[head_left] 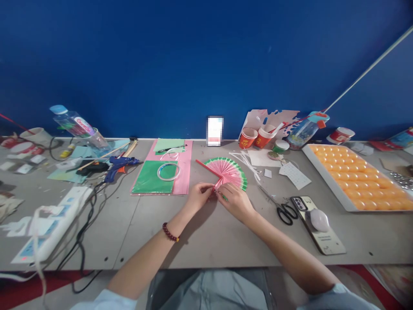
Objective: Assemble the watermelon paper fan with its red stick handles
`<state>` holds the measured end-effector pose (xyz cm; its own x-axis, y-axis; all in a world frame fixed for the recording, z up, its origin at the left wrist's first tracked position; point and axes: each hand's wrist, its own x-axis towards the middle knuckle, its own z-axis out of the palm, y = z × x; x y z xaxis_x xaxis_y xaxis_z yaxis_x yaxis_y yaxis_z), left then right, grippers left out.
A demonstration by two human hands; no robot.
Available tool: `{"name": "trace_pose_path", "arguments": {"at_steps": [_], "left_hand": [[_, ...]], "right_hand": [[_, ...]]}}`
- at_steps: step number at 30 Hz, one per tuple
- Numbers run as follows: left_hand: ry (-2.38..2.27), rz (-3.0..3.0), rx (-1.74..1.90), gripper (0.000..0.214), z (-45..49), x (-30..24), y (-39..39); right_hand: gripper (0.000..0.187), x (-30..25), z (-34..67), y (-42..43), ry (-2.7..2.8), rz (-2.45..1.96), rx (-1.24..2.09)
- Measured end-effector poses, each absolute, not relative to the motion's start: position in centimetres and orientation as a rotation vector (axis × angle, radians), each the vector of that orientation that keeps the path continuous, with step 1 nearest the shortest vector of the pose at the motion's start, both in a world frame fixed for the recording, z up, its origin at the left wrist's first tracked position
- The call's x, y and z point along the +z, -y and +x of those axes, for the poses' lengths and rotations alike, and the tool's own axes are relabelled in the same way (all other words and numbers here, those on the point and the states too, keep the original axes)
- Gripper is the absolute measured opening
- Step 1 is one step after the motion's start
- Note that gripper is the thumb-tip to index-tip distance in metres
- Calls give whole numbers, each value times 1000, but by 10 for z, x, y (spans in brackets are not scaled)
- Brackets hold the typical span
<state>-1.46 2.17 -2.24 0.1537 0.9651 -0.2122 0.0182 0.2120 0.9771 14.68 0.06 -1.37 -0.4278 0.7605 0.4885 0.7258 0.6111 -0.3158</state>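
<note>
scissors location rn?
Head view: the scissors lie flat on the grey table, just off the right hand, with the phone on their other side.

A grey table (206, 241) is seen running the full width against a blue wall. At its centre a pleated pink-and-green paper fan (227, 171) lies spread open. Just left of it, pink and green paper sheets (161, 172) are laid flat, with a tape ring (168, 171) on top. Further left, a blue glue gun (121, 165), a tipped plastic bottle (79, 127) and a white power strip (54, 226) are found. To the right, scissors (284, 211), a phone (318, 224), red paper cups (258, 137) and a tray of orange balls (355, 176) are placed.
</note>
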Motion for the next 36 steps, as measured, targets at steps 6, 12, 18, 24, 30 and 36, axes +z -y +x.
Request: {"name": "trace_pose_path", "arguments": {"at_steps": [6, 12, 18, 24, 30, 36], "left_hand": [[-1206, 1165, 974, 16, -12, -25, -20], [-1187, 1310, 986, 22, -15, -37, -20], [-1181, 1297, 987, 19, -14, -37, -21], [-1143, 1048, 947, 18, -12, -22, -18], [-1155, 945, 930, 17, -13, -17, -17], [-1147, 798, 930, 19, -13, -15, -17]], "right_hand": [[17, -13, 146, 2, 2049, -1310, 155], [15, -15, 147, 1, 2000, -1329, 225], [13, -14, 146, 1, 1965, -1316, 234], [16, -12, 142, 4, 1996, -1271, 212], [20, -14, 140, 5, 2024, -1189, 168], [22, -20, 138, 6, 2075, -1145, 67]]}}
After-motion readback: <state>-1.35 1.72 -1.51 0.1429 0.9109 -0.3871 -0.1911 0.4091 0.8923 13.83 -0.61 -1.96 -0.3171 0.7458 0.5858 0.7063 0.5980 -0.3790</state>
